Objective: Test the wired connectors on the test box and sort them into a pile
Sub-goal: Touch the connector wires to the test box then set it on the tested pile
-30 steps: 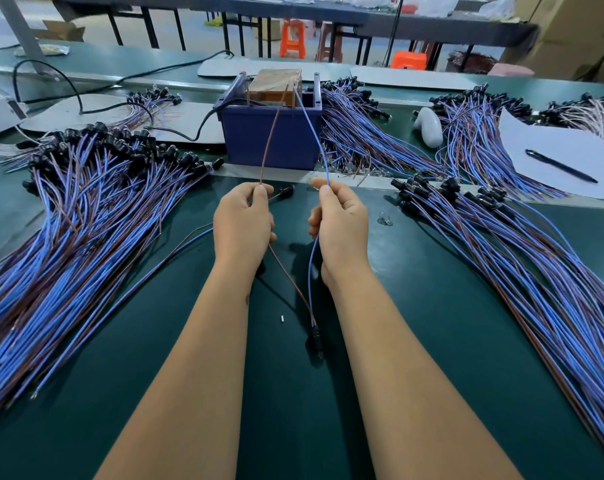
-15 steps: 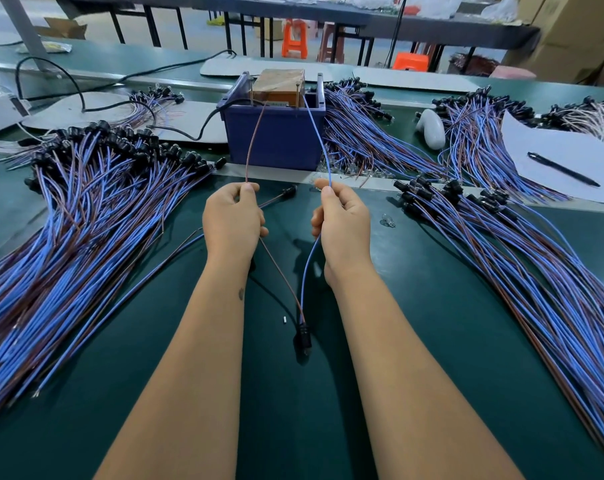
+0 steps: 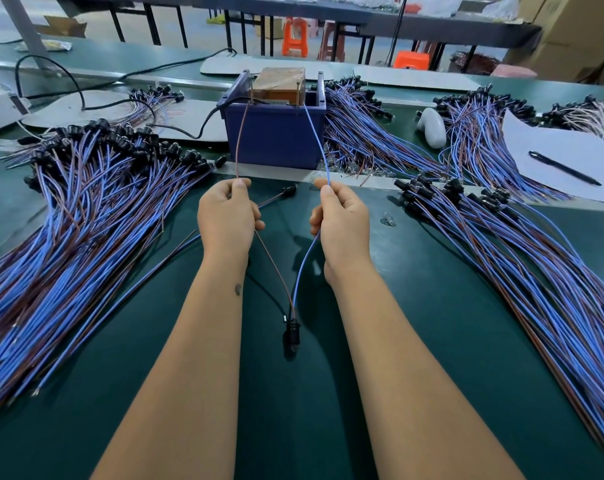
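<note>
Testing step: left hand (image 3: 226, 216) pinches the brown wire (image 3: 240, 140), right hand (image 3: 342, 216) the blue wire (image 3: 316, 140), tips at the test box (image 3: 276, 133); next, probably lift away to a pile (image 3: 86, 209).

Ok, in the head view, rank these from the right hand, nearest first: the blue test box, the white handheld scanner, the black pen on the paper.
From the right hand:
1. Blue test box, just beyond the hand, slightly to its left.
2. White handheld scanner, farther back on the right.
3. Black pen, far right, lying on the white paper.
</note>
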Motion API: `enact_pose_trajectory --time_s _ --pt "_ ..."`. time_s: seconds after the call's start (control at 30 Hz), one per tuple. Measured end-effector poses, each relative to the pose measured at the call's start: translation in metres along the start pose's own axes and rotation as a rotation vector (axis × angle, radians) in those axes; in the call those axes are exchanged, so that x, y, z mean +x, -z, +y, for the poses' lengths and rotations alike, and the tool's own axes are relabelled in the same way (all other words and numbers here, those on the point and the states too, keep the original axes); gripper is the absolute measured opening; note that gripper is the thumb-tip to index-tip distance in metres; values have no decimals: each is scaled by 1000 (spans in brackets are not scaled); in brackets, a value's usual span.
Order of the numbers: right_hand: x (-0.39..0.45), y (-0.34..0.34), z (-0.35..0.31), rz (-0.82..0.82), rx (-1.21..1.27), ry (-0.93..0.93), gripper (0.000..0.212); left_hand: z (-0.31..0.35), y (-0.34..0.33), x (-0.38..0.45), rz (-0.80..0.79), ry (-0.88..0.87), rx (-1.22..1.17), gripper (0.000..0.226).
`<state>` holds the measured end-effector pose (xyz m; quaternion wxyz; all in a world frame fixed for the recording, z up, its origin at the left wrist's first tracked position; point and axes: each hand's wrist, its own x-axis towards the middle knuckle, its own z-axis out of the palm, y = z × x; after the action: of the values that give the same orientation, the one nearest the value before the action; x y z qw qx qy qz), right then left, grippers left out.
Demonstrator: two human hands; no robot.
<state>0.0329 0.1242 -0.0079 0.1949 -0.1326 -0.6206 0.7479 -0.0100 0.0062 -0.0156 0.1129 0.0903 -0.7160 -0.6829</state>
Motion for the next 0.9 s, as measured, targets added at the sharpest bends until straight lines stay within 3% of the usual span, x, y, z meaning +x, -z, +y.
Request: enact_pose_trajectory --time_s 0.9 --pt "1 -1 4 -54 -137 38 23 4 0 -3 -40 -13 32 26"
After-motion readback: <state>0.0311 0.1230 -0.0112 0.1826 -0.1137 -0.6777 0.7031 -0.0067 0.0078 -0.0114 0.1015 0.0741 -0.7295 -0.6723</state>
